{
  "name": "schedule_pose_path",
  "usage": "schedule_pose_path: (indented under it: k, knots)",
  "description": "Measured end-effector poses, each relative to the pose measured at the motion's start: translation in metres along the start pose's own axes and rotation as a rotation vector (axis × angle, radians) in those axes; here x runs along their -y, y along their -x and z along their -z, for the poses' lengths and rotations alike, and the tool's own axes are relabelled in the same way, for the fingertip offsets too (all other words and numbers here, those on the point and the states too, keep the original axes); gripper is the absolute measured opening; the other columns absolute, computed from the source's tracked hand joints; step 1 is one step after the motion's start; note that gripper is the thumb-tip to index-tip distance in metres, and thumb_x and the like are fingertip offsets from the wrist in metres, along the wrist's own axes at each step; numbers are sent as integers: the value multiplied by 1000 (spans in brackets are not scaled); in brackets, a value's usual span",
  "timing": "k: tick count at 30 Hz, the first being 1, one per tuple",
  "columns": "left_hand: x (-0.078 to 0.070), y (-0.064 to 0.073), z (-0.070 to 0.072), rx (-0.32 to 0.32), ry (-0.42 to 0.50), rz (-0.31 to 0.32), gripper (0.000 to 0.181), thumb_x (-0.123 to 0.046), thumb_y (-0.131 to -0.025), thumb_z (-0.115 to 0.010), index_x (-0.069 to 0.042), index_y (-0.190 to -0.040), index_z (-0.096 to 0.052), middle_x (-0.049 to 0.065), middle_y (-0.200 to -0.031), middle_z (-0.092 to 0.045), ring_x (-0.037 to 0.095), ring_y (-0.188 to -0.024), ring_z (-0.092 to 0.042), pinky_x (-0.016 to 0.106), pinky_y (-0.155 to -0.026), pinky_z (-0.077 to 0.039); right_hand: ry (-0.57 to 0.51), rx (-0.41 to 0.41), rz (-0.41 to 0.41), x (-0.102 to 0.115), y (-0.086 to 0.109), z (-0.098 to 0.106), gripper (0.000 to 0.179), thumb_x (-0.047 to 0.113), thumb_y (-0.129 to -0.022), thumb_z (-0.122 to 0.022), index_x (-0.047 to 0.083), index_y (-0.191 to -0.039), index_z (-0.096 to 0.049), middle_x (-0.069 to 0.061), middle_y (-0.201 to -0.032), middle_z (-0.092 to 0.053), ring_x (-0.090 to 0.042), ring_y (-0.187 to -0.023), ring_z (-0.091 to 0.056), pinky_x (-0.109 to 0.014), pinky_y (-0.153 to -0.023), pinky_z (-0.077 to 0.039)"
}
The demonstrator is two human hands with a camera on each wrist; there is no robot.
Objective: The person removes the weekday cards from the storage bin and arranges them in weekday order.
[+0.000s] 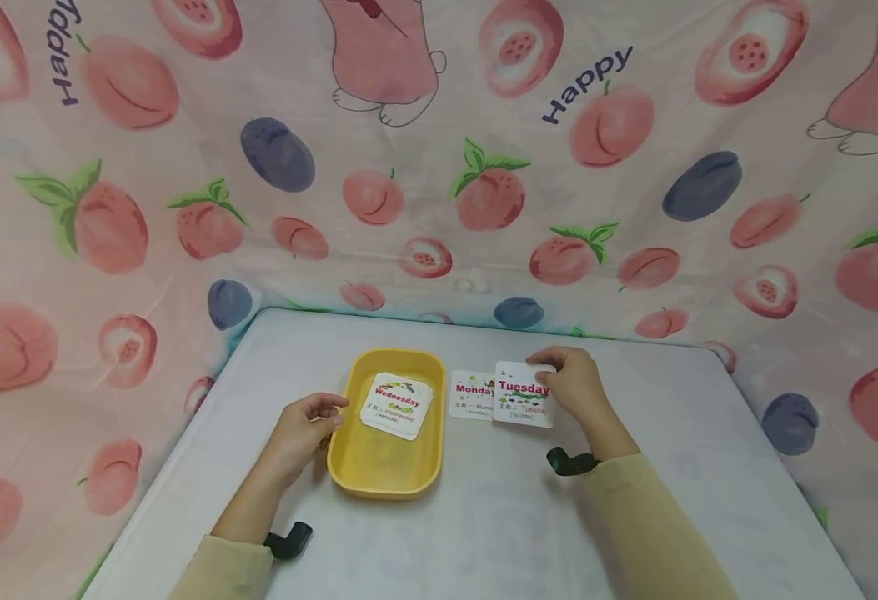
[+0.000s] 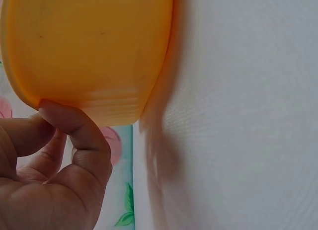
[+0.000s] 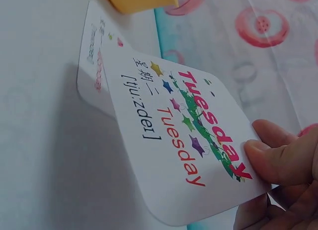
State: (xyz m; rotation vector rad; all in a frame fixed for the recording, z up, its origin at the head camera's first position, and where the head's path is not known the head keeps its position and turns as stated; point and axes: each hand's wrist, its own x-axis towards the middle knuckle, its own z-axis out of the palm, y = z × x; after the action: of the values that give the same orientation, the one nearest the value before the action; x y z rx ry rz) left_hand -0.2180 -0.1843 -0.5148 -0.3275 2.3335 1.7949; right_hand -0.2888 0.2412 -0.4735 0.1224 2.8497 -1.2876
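Between the thumb and fingers of my right hand [image 1: 577, 385] is a white "Tuesday" flash card [image 1: 519, 415], pinched at its right edge. In the right wrist view that flash card [image 3: 169, 125] is tilted above the table. It partly covers a "Monday" flash card [image 1: 472, 400] that lies on the table. My left hand [image 1: 299, 435] holds the left rim of a yellow plastic tray [image 1: 386, 483] with thumb and bent fingertips, as the tray's side [image 2: 94, 56] shows up close. Inside the tray lies a stack of cards with a "Wednesday" flash card [image 1: 397, 406] on top.
A white cloth covers the table [image 1: 484, 533]. Behind it and at the sides hangs a pink curtain [image 1: 423, 183] printed with fruit. Dark wrist straps [image 1: 288, 542] are on both arms.
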Motion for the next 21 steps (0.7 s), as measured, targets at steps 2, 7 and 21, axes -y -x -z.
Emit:
schedule_pose_path:
  k: [2,7,21]
  knots:
    - [1,0,0,2,3,2,29,-3,-105,-63,-5,-133,-70,10,-109,-59,22,-91,-56,24,-66,-52,8,0,-8,-5,0,3,28,3,-103,-66,12,-126,-79,-16,-142,-70,-39,-142,-57,-59,-119,-46]
    - [1,0,-1,5,14,1,29,-3,-105,-63,-5,-133,-70,10,-109,-59,23,-92,-56,24,-67,-52,32,3,-37,-15,-2,8,29,4,-103,-65,11,-129,-77,-17,-145,-67,-42,-145,-53,-62,-120,-43]
    - [0,0,-1,-5,2,1,29,-2,-105,-63,-5,-132,-70,10,-110,-59,22,-94,-56,23,-67,-52,26,19,-104,-38,-14,4,29,3,-102,-65,9,-127,-77,-19,-148,-65,-43,-145,-52,-63,-121,-42]
